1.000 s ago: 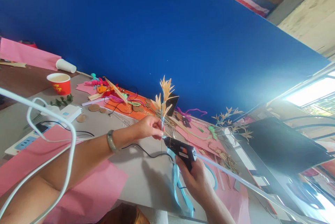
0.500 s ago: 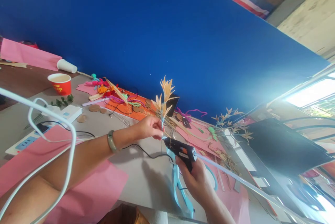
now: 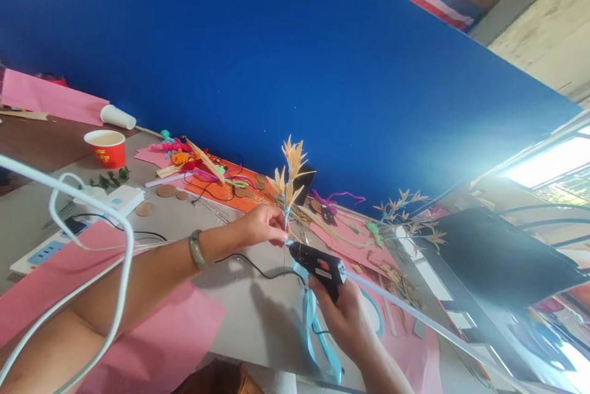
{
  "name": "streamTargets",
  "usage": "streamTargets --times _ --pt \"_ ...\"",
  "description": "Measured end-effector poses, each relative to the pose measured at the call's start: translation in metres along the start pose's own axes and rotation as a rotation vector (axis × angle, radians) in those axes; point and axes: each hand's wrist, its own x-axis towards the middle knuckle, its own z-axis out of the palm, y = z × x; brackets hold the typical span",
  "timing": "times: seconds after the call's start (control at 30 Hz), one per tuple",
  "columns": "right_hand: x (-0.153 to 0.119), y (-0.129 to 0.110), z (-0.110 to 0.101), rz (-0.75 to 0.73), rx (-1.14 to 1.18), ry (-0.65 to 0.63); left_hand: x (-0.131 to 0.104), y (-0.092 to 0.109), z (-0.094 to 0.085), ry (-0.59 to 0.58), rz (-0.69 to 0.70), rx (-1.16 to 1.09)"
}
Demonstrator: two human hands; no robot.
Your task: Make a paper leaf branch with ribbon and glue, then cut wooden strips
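Observation:
Between its fingertips my left hand [image 3: 266, 224] pinches the blue-wrapped stem of a craft flower [image 3: 294, 163], which stands upright with pale straw-coloured, pointed petals. My right hand [image 3: 345, 317] is closed around the handle of a black glue gun [image 3: 318, 262], a long clear glue stick [image 3: 415, 311] jutting from its back. The gun's nozzle meets or nearly meets the stem just below my left fingertips. A light blue ribbon [image 3: 313, 326] hangs beneath the gun, over the table's near edge. Whether glue is flowing is too small to tell.
A white cable [image 3: 124, 271] loops across the near left. Behind it are a power strip [image 3: 43, 252] and a red paper cup [image 3: 105, 148]. Pink paper [image 3: 161, 338], wooden discs [image 3: 166, 190] and colourful pipe cleaners [image 3: 179, 154] lie about. More straw flowers [image 3: 405, 206] stand right, before a blue panel [image 3: 230, 62].
Almost nothing differs. The flower has dipped very slightly, while both hands and the glue gun keep nearly the same place and hold.

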Motion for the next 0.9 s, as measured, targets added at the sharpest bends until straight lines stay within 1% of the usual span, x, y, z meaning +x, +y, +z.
streamTargets --times 0.17,0.37,0.5,0.7,0.9 --pt "0.0017 -0.0021 -0.0002 -0.006 0.003 0.011 -0.0003 0.0003 0.0004 -0.023 -0.003 0.019" --pt "0.0024 -0.0017 0.0003 -0.022 -0.003 0.029 0.0008 -0.0006 0.0009 -0.022 -0.008 0.02" --pt "0.001 -0.0002 0.0004 -0.027 -0.008 0.016 0.0007 -0.002 0.0003 -0.026 -0.002 0.026" --pt "-0.0007 -0.001 -0.0001 -0.009 -0.009 0.028 -0.0008 0.0023 0.0018 -0.023 -0.002 0.012" --pt "-0.0009 0.0036 0.0019 -0.006 -0.009 0.036 -0.0008 0.0042 0.0028 -0.018 -0.012 0.004"
